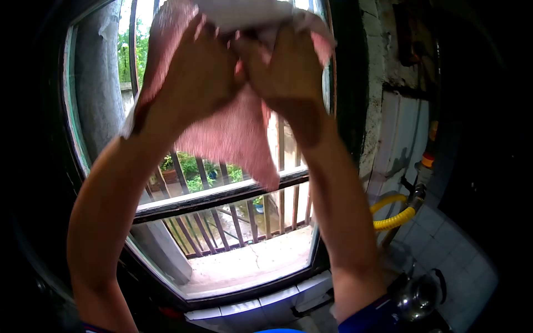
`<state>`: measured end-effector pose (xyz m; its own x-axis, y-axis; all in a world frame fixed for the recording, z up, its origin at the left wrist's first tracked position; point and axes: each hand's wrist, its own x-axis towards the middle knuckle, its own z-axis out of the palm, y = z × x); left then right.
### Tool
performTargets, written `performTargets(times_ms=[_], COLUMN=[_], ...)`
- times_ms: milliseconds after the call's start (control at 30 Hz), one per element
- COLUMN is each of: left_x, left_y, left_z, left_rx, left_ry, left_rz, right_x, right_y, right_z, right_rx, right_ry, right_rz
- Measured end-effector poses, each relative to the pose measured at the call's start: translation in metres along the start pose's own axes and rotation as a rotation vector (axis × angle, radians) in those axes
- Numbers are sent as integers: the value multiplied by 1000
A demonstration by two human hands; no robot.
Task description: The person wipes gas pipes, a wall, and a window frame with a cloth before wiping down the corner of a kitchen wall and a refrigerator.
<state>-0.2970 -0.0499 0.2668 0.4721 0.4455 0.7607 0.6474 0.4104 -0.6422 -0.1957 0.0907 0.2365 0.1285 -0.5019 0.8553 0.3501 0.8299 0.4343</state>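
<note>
Both of my arms reach up in front of a window. A pink cloth (pixel 233 136) hangs from my hands, its lower corner pointing down over the window's crossbar. My left hand (pixel 200 72) is closed on the cloth at the upper left. Right beside it, my right hand (pixel 286 66) also grips the cloth, the two hands nearly touching. A paler, greyish part of the cloth spreads above my hands. Motion blurs the cloth and some of the fingers.
The window frame (pixel 222 198) has vertical bars behind it, with plants and a pale ledge (pixel 250 261) outside. At the right are a yellow hose (pixel 395 220) on a pipe and a shiny metal kettle (pixel 419 299). A blue rim (pixel 280 331) shows at the bottom edge.
</note>
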Motion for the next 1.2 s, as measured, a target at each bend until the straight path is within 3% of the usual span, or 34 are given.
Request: performTargets(times_ms=[33,67,133,200,267,300,367,433,467,500,567,600,667,700,800,833,867,900,1000,1100,1133,1167,1200], left_x=[-14,-23,-26,-17,8,18,17,-7,-28,-26,-31,-28,-10,3,15,0,-22,-42,-69,-50,-32,-29,-30], left_y=[9,29,16,6,-10,-13,-9,9,11,25,23,18,-2,-21,-27,-18,-8,2,30,-3,-26,-48,-85], left_z=[0,-4,-7,-3,9,9,5,-2,10,-25,-29,-22,12,33,11,8,6,-1,-31,-39,-50,-41,-19], left_rx=[-20,-956,-273,-140,-270,-299,-28,80,-10,-401,-231,-236,-153,-347,-102,-102,18,141,-331,-204,-257,-225,-90], left_ry=[108,140,97,21,198,168,182,-101,81,68,-206,-202,111,280,379,378,225,69,-144,-98,135,44,83], left_rz=[66,-188,136,119,68,20,22,-25,43,25,39,40,21,26,62,59,83,104,-175,-26,117,-30,-15], right_x=[-12,-24,-23,-10,11,20,22,0,-17,-28,-28,-24,12,26,34,14,-8,-24,-36,-15,-5,13,32], right_y=[-14,-27,-25,-8,8,13,10,-6,-16,-24,-15,-5,10,24,11,-2,-17,-32,-54,-40,-31,-21,-11], right_z=[-6,-13,-18,-6,6,5,1,-5,-13,-21,-17,-9,-9,-4,-11,-10,-12,-21,-35,-11,4,21,37], right_rx=[141,284,296,237,211,190,200,226,251,293,204,112,225,207,249,177,108,230,585,230,129,143,157], right_ry=[32,79,84,64,-17,-57,-75,-30,-18,-28,-88,-114,-274,-341,-278,-239,-199,-139,-133,-123,-137,-124,-111], right_rz=[106,207,205,234,282,287,336,330,258,229,228,224,467,443,526,462,396,348,331,188,149,160,171])
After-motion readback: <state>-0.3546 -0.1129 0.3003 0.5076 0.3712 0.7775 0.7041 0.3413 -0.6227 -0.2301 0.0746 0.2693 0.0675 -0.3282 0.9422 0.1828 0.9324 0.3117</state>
